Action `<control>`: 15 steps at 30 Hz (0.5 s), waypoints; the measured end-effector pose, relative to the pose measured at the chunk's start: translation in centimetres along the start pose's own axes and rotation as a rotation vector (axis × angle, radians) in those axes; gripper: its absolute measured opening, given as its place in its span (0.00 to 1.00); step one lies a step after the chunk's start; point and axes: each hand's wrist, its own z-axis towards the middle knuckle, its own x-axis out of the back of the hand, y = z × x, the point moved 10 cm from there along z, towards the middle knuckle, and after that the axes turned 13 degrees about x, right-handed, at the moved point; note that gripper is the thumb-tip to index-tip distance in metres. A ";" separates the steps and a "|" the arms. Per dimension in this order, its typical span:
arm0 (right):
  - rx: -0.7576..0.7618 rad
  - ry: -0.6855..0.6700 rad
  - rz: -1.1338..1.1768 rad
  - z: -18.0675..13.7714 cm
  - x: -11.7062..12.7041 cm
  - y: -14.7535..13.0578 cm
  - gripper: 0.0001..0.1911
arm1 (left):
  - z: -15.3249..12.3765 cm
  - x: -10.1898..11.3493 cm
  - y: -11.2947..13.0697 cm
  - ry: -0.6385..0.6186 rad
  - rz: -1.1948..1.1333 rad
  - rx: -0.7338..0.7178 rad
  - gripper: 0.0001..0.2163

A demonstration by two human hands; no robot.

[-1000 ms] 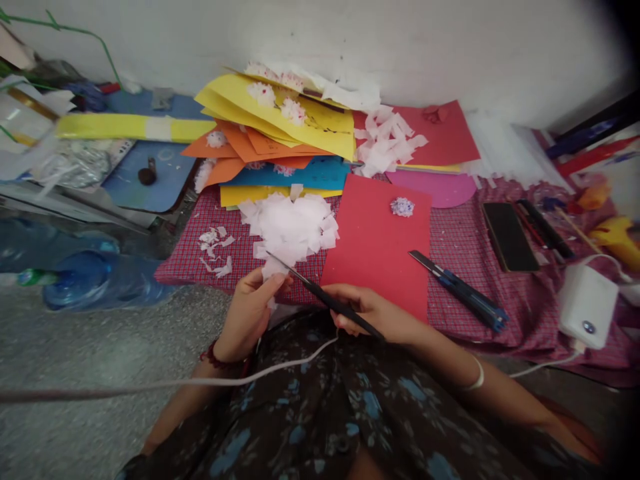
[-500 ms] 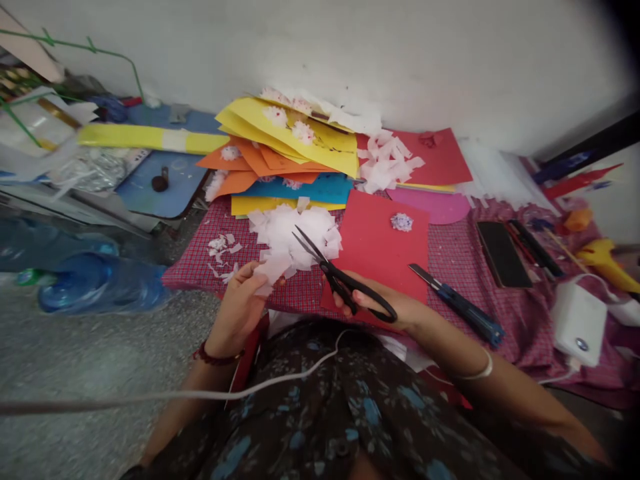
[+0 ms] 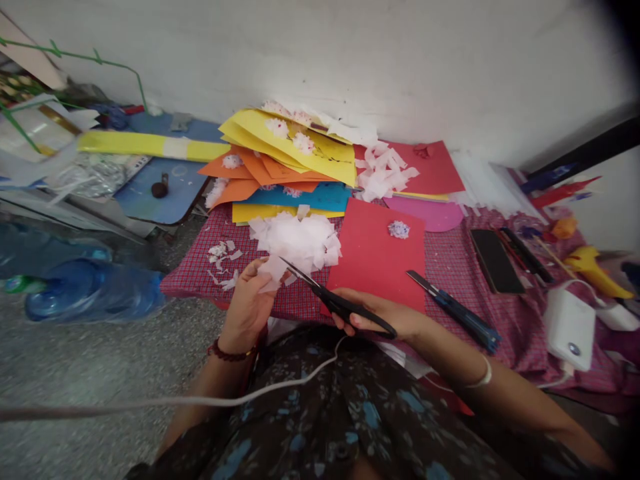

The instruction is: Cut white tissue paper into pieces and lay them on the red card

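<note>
Between its thumb and fingers, my left hand (image 3: 249, 303) pinches a small piece of thin white paper (image 3: 273, 272). My right hand (image 3: 373, 312) grips black-handled scissors (image 3: 345, 307), whose blades point up and left and reach the right edge of that piece. The blades look nearly closed. Just beyond my hands lies a heap of white paper pieces (image 3: 297, 237). Small paper scraps (image 3: 223, 257) are scattered on the checked cloth left of the heap. Under and beyond my right hand is a red sheet (image 3: 367, 247) bearing a small whitish-purple paper flower (image 3: 399, 229).
A blue utility knife (image 3: 457, 312) with its blade out lies right of the red sheet. Farther right are a phone (image 3: 496, 261) and a white power bank (image 3: 570, 327). Stacked coloured sheets (image 3: 295, 150) stand at the back. A white cable (image 3: 210, 400) crosses before my body.
The scissors' blades have come together and moved left to the edge of the paper. My left hand has turned slightly, lifting the piece toward them. The view has shifted a little.
</note>
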 end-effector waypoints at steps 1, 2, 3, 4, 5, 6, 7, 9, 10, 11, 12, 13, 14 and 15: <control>0.005 0.017 0.013 0.2 0.1 0.2 0.33 | 0.0 0.0 -0.1 0.009 0.015 0.009 0.10; 0.008 0.037 0.019 0.5 0.2 0.3 0.32 | -0.1 -0.1 -0.2 0.014 0.033 0.009 0.11; 0.011 0.055 0.019 0.6 0.3 0.3 0.32 | -0.2 -0.2 -0.2 0.018 0.052 0.001 0.11; 0.014 0.070 0.018 0.8 0.4 0.4 0.31 | -0.3 -0.3 -0.1 0.020 0.067 -0.009 0.11; 0.016 0.081 0.016 0.9 0.5 0.4 0.31 | -0.3 -0.3 -0.1 0.021 0.077 -0.017 0.11; 0.015 0.089 0.012 1.0 0.6 0.4 0.31 | -0.4 -0.3 0.0 0.021 0.081 -0.022 0.11; 0.014 0.094 0.009 1.0 0.6 0.4 0.31 | -0.4 -0.3 0.0 0.020 0.081 -0.025 0.11; 0.012 0.106 0.003 1.1 0.7 0.4 0.31 | -0.4 -0.4 0.1 0.017 0.075 -0.027 0.11; 0.014 0.115 0.001 1.1 0.8 0.4 0.30 | -0.4 -0.4 0.1 0.015 0.072 -0.026 0.10; 0.015 0.127 0.000 1.1 0.9 0.4 0.30 | -0.3 -0.5 0.1 0.011 0.071 -0.023 0.10; 0.013 0.136 -0.002 1.1 0.9 0.5 0.29 | -0.3 -0.6 0.1 0.005 0.072 -0.017 0.10; 0.008 0.143 -0.004 1.1 1.0 0.6 0.28 | -0.2 -0.7 0.0 0.001 0.073 -0.009 0.10; 0.001 0.153 -0.007 1.1 1.1 0.7 0.28 | -0.1 -0.8 0.0 -0.001 0.071 -0.002 0.10; -0.007 0.163 -0.010 1.1 1.2 0.9 0.28 | 0.0 -0.9 0.0 -0.001 0.066 0.004 0.11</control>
